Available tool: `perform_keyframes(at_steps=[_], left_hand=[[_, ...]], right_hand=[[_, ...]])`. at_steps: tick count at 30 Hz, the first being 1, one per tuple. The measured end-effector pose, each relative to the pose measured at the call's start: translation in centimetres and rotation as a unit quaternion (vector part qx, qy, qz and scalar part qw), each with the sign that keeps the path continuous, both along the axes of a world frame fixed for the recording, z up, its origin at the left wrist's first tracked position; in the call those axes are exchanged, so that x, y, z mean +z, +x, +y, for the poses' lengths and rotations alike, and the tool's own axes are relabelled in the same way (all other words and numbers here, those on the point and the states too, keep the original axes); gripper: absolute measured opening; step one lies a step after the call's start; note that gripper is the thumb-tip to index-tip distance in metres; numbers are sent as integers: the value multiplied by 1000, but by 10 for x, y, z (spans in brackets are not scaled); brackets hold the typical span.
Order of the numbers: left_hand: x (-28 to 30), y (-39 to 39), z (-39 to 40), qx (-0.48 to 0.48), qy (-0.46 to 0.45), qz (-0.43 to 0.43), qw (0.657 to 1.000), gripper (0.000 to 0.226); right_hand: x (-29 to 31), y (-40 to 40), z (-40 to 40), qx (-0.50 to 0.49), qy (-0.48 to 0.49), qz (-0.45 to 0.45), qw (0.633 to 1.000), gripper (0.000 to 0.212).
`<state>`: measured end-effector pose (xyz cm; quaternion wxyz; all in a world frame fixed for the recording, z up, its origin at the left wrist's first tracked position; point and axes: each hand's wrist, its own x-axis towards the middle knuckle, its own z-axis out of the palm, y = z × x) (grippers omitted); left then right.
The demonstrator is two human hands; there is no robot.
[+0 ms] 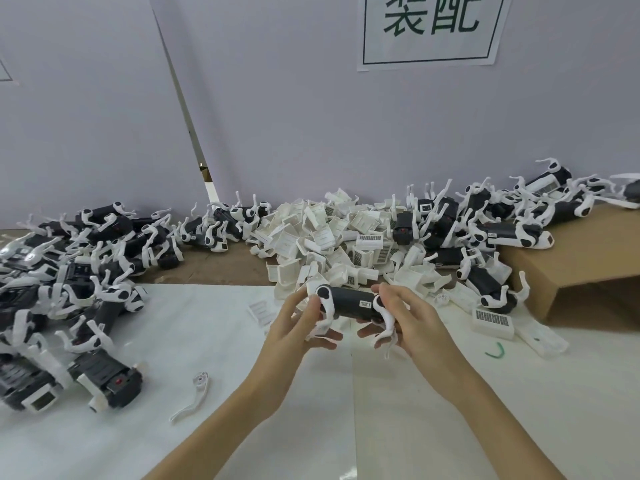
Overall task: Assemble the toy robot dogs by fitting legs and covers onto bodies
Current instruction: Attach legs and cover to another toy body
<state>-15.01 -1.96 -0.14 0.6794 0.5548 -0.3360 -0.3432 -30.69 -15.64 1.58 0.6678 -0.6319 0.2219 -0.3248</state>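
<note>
Toy robot dogs fill this bench, and the landmark for everything is the heap of white covers [332,233] piled against the back wall at centre. Left of that heap sprawls a big drift of black bodies with white legs [79,271], too tangled to count; right of it a second drift of dogs [485,220] spills onto a brown cardboard box [568,268]. The covers themselves run to dozens, and no exact count is possible. Just in front of the heap, held above the white sheet [207,341] that covers the bench, is one dog body [349,302], black and lying crosswise, with two white legs showing on the near side. The left hand [294,327] grips its left end, thumb on top beside the round hip joint and fingers curled underneath; the right hand [405,317] grips the right end the same way, fingertips hooked below. The body looks light, rigid and smooth-shelled, so it is best held by the solid ends as now; the thin legs seem likely to flex or snap and make poor handles. In front and left of the heap lies one loose white leg [194,396]; in front and right, one small green hook-shaped scrap [496,352].
</note>
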Motion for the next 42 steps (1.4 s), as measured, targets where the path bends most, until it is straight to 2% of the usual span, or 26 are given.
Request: perform_keyframes(at_steps=[2, 4, 8, 10, 14, 16, 18, 20, 21, 23, 25, 28, 30, 32, 34, 36, 38, 42], left_hand=[[1, -2, -1, 25, 0, 51, 998, 69], [1, 1, 0, 41, 8, 55, 998, 69], [3, 5, 2, 43, 24, -6, 999, 60], [4, 8, 5, 30, 38, -46, 998, 53], [10, 14, 10, -18, 35, -120, 992, 57], [10, 16, 11, -28, 32, -142, 989, 51], [9, 17, 11, -23, 14, -144, 989, 54], [8, 18, 11, -6, -8, -168, 986, 64], [8, 18, 11, 2, -21, -199, 980, 68], [3, 20, 10, 12, -45, -284, 958, 73], [-2, 19, 9, 13, -57, -373, 926, 74], [-5, 14, 5, 20, -86, -498, 862, 70], [-7, 13, 2, 47, -117, -530, 839, 69], [-8, 12, 1, 70, -122, -479, 866, 78], [-6, 10, 2, 54, -88, -360, 927, 97], [-2, 7, 6, 11, -34, -221, 975, 106], [-1, 6, 5, -4, -12, -129, 992, 100], [0, 9, 3, 8, 8, -127, 992, 86]], right_hand=[[-2, -2, -2, 4, -35, 20, 999, 61], [0, -5, -1, 31, -71, 38, 996, 62], [3, -5, 2, 57, -120, 65, 989, 54], [3, -7, 2, 47, -143, 58, 987, 59], [6, -13, -6, 65, -182, 56, 980, 74], [6, -14, -9, 67, -186, 67, 978, 81], [5, -15, -11, 69, -180, 77, 978, 76], [6, -15, -9, 38, -149, 91, 984, 62], [5, -14, -9, 9, -125, 96, 987, 58], [3, -13, -10, -31, -68, 98, 992, 73], [4, -11, -10, 12, -5, 95, 995, 78], [0, -10, -11, 63, 53, 69, 994, 72], [-5, -7, -13, 58, 83, 32, 994, 73], [-7, -4, -14, 30, 93, -6, 995, 81], [-9, -2, -15, 9, 56, -3, 998, 92], [-11, -3, -16, 27, 16, 20, 999, 85], [-13, -4, -15, 39, -1, 26, 999, 77], [-13, -2, -9, 13, -9, -9, 1000, 70]])
